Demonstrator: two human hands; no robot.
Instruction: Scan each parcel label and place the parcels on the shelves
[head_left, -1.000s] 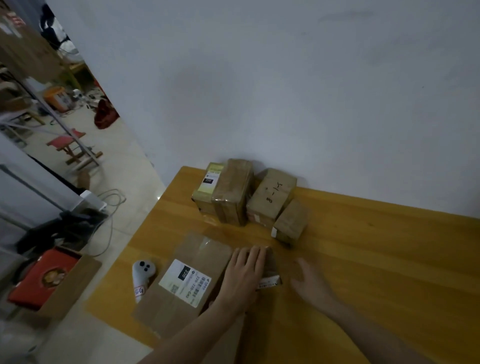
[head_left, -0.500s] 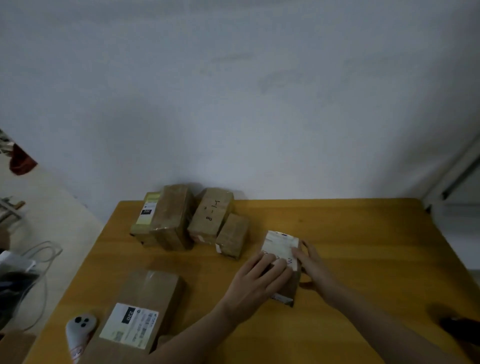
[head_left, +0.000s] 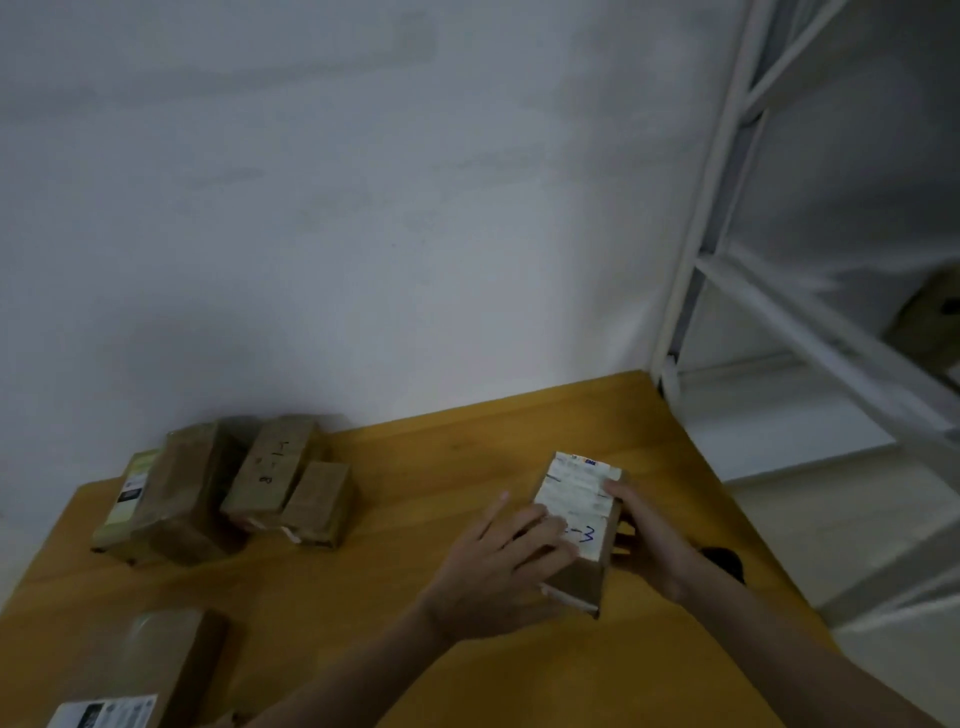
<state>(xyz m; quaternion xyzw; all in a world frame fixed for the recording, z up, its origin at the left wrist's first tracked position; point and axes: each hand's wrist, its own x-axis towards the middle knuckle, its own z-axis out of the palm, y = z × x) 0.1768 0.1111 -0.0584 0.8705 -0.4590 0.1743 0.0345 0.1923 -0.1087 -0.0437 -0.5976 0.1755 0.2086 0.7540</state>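
A small cardboard parcel (head_left: 576, 499) with a white label and blue handwriting on top sits near the right end of the wooden table (head_left: 415, 597). My left hand (head_left: 493, 566) holds its left side, with fingers bent over the label. My right hand (head_left: 654, 540) grips its right side, thumb on the top edge. The white metal shelf rack (head_left: 779, 322) stands just past the table's right end.
Three brown parcels (head_left: 270, 473) are bunched against the wall at the back left. A larger labelled parcel (head_left: 156, 670) lies at the front left corner. A dark object (head_left: 722, 561) lies on the table behind my right wrist. A cardboard box (head_left: 930, 317) sits on a shelf.
Both hands have slid the small parcel from the table's left side to its right end. The view has swung right, so the shelf rack now shows.
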